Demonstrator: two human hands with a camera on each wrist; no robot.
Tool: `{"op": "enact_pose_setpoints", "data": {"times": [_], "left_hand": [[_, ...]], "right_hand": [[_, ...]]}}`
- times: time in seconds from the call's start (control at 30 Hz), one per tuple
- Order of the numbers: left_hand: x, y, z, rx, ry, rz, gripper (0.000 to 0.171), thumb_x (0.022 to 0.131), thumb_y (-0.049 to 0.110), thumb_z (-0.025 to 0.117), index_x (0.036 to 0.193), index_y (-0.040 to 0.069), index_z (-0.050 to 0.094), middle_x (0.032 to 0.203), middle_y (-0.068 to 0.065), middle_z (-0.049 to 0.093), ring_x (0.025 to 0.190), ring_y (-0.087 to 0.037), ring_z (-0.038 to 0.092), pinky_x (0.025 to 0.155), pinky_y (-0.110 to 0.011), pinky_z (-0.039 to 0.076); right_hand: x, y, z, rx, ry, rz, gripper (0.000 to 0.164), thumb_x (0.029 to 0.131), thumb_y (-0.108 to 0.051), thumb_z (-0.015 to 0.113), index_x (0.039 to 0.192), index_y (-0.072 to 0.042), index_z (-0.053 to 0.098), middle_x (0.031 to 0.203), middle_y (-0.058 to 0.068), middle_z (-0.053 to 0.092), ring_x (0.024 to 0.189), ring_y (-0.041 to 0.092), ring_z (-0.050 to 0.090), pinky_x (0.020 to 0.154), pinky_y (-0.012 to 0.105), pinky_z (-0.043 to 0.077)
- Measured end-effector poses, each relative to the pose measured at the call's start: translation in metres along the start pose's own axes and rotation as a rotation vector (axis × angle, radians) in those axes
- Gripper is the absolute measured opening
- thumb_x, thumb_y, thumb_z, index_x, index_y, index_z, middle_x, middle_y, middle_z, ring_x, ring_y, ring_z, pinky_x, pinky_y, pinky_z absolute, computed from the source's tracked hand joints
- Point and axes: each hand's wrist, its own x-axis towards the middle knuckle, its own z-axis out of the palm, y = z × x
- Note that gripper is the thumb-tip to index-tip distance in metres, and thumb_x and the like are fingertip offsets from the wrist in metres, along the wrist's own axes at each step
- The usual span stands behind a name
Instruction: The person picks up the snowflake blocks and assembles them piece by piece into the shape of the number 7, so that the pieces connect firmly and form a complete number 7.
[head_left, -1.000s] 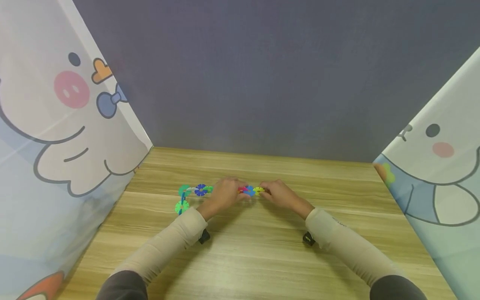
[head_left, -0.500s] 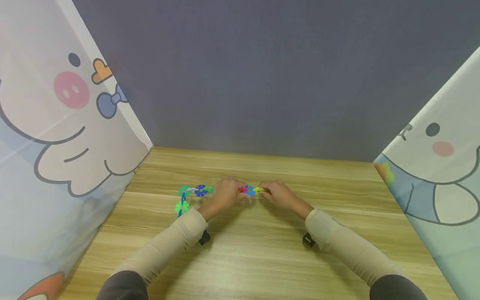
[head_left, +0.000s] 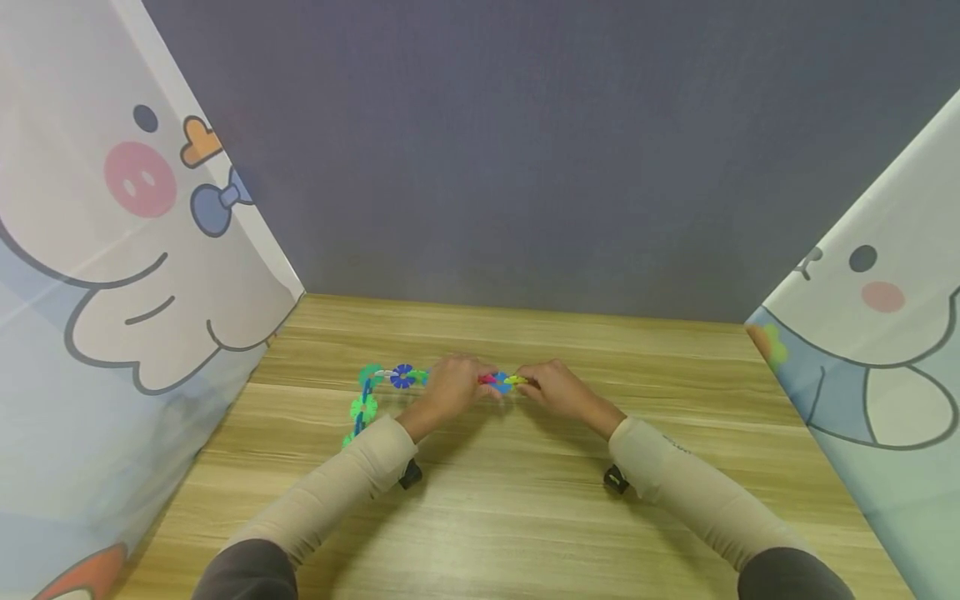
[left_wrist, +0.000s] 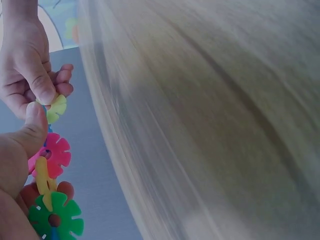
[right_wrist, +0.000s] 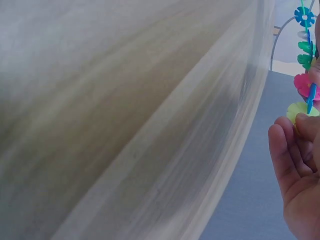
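Slotted plastic flower discs are joined into a chain. My right hand (head_left: 562, 390) pinches the yellow disc (head_left: 516, 380) at the right end between thumb and fingers. A blue disc (head_left: 501, 384) links it to the pink disc (left_wrist: 61, 152). My left hand (head_left: 452, 387) grips the chain beside it, thumb near the blue disc. In the left wrist view, an orange-yellow disc (left_wrist: 42, 172) and a green disc (left_wrist: 72, 216) run along the left fingers. Left of that hand, the chain continues through a dark blue disc (head_left: 397, 372) and a teal disc (head_left: 371, 372), then bends toward the left sleeve, which hides its end.
The wood-grain table (head_left: 510, 517) lies under both hands. A dark grey panel (head_left: 525, 167) stands behind it. Cartoon-printed panels rise at the left (head_left: 45, 333) and right (head_left: 892, 400). A small black device (head_left: 410, 475) sits under the left wrist, another (head_left: 616, 479) under the right.
The yellow and pink discs have turned from facing up to nearly edge-on. The chain's left part has shifted slightly away from me, and another green disc shows beside the left sleeve.
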Motion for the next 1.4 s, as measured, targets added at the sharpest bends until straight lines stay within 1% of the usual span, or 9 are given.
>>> {"op": "enact_pose_setpoints", "data": {"times": [0.23, 0.4, 0.57, 0.73, 0.9, 1.03, 1.13, 1.27, 1.4], "left_hand": [[0.0, -0.003, -0.003, -0.006, 0.008, 0.02, 0.047, 0.073, 0.045, 0.084, 0.112, 0.018, 0.08, 0.106, -0.001, 0.079, 0.087, -0.022, 0.075, 0.066, -0.03, 0.061], [0.001, -0.003, -0.006, -0.013, -0.035, 0.022, 0.048, 0.076, 0.047, 0.082, 0.115, 0.019, 0.079, 0.106, -0.003, 0.079, 0.088, -0.022, 0.073, 0.073, -0.036, 0.062], [0.004, -0.002, -0.007, -0.02, -0.043, 0.046, 0.049, 0.079, 0.047, 0.082, 0.118, 0.019, 0.077, 0.101, -0.004, 0.077, 0.088, -0.025, 0.07, 0.081, -0.046, 0.059], [0.004, -0.002, -0.009, -0.036, -0.023, 0.05, 0.054, 0.081, 0.047, 0.081, 0.124, 0.016, 0.074, 0.113, -0.006, 0.077, 0.104, -0.03, 0.07, 0.093, -0.051, 0.058], [0.0, -0.002, -0.015, -0.052, 0.01, -0.002, 0.05, 0.086, 0.039, 0.081, 0.128, 0.014, 0.071, 0.123, -0.009, 0.072, 0.115, -0.033, 0.065, 0.099, -0.056, 0.054], [-0.004, -0.008, -0.023, -0.017, 0.101, -0.019, 0.042, 0.089, 0.028, 0.081, 0.126, 0.011, 0.072, 0.12, -0.009, 0.071, 0.107, -0.029, 0.067, 0.093, -0.047, 0.057], [-0.006, -0.015, -0.032, -0.016, 0.141, -0.036, 0.039, 0.09, 0.021, 0.08, 0.126, 0.009, 0.071, 0.118, -0.011, 0.071, 0.104, -0.029, 0.066, 0.092, -0.042, 0.058], [-0.01, -0.026, -0.043, -0.053, 0.128, -0.109, 0.039, 0.091, 0.016, 0.077, 0.129, 0.008, 0.07, 0.12, -0.014, 0.071, 0.106, -0.031, 0.066, 0.094, -0.044, 0.058], [-0.014, -0.037, -0.049, -0.084, 0.088, -0.207, 0.042, 0.093, 0.017, 0.074, 0.133, 0.007, 0.067, 0.124, -0.017, 0.068, 0.107, -0.034, 0.064, 0.083, -0.042, 0.059]], "right_hand": [[0.002, -0.003, 0.002, 0.013, 0.014, 0.02, 0.006, 0.096, -0.009, 0.07, 0.091, -0.007, 0.072, 0.067, -0.004, 0.062, 0.055, -0.002, 0.042, 0.05, 0.014, 0.041], [-0.002, -0.001, 0.006, 0.071, 0.007, 0.111, 0.003, 0.096, -0.009, 0.07, 0.095, -0.007, 0.072, 0.065, -0.007, 0.057, 0.054, 0.0, 0.041, 0.049, 0.016, 0.038], [-0.008, -0.001, 0.003, 0.108, 0.017, 0.162, 0.006, 0.096, -0.011, 0.07, 0.099, -0.008, 0.073, 0.068, -0.003, 0.064, 0.055, 0.002, 0.046, 0.051, 0.018, 0.042], [-0.012, -0.004, -0.003, 0.138, 0.018, 0.175, 0.007, 0.098, -0.015, 0.068, 0.101, -0.01, 0.073, 0.07, 0.0, 0.068, 0.054, 0.001, 0.049, 0.05, 0.018, 0.045], [-0.019, -0.002, -0.004, 0.158, 0.007, 0.193, 0.007, 0.1, -0.014, 0.066, 0.096, -0.01, 0.07, 0.072, 0.002, 0.071, 0.056, 0.002, 0.054, 0.051, 0.019, 0.047], [-0.025, 0.002, -0.005, 0.141, 0.015, 0.198, 0.009, 0.1, -0.013, 0.065, 0.092, -0.011, 0.068, 0.074, 0.003, 0.073, 0.058, 0.001, 0.057, 0.053, 0.02, 0.049], [-0.029, 0.004, -0.007, 0.134, 0.034, 0.197, 0.009, 0.1, -0.013, 0.066, 0.092, -0.011, 0.069, 0.075, 0.002, 0.073, 0.059, 0.0, 0.058, 0.056, 0.02, 0.051], [-0.033, 0.006, -0.01, 0.125, 0.052, 0.207, 0.007, 0.099, -0.012, 0.066, 0.094, -0.011, 0.07, 0.073, 0.0, 0.072, 0.059, -0.001, 0.057, 0.057, 0.02, 0.052], [-0.037, 0.006, -0.014, 0.113, 0.062, 0.22, 0.008, 0.099, -0.012, 0.066, 0.093, -0.011, 0.069, 0.071, 0.001, 0.072, 0.056, 0.0, 0.055, 0.055, 0.02, 0.05]]}}
